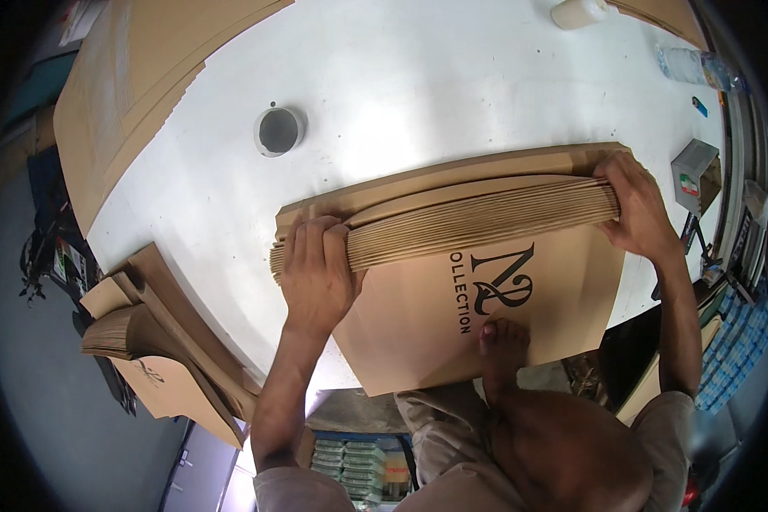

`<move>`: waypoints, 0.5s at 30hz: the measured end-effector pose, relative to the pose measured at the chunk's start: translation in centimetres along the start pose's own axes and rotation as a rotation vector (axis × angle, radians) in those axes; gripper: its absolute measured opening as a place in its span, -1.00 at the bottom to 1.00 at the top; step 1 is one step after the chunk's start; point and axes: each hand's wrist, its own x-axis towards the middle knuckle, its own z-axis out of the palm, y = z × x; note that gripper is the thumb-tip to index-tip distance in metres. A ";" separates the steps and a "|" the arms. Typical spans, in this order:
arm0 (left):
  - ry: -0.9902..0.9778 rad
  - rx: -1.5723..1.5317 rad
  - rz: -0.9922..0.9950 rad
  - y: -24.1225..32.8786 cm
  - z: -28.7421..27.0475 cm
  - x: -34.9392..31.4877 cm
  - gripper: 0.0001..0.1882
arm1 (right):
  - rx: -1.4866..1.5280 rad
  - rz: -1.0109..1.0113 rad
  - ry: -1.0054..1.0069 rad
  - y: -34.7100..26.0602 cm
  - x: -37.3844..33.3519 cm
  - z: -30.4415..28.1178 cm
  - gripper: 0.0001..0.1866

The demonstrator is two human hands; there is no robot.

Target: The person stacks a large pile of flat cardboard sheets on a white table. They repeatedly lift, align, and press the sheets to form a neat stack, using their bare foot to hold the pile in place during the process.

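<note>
A thick stack of flat brown paper bags (486, 218) lies across the near side of the white table, its layered edges facing me. Around the left end of the stack my left hand (317, 264) is closed, fingers over the top. At the opposite end my right hand (642, 209) grips the corner, thumb against the layered edges. Below the stack spreads a smooth brown bag face (555, 282) with dark print, reaching past the table's near edge. The undersides of the stack are hidden.
More folded brown bags (158, 341) are piled at the left. Large cardboard sheets (128, 94) cover the far left of the white table (401, 94). A grey round cup-like ring (299, 126), clear bottle (695, 68), cream container (578, 13) and grey box (693, 171) stand or lie around. A bare foot (505, 337) touches the bag face.
</note>
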 end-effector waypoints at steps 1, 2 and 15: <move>-0.004 -0.020 -0.053 0.3 0.3 -0.6 -0.42 | 0.050 0.046 -0.026 0.1 0.3 0.2 -0.16; -0.009 -0.040 -0.106 0.6 0.4 -0.9 -0.43 | 0.047 0.025 -0.018 0.1 0.2 0.6 -0.16; -0.055 -0.023 -0.126 0.9 0.3 -0.6 -0.40 | 0.039 0.015 0.024 0.4 0.2 1.3 -0.17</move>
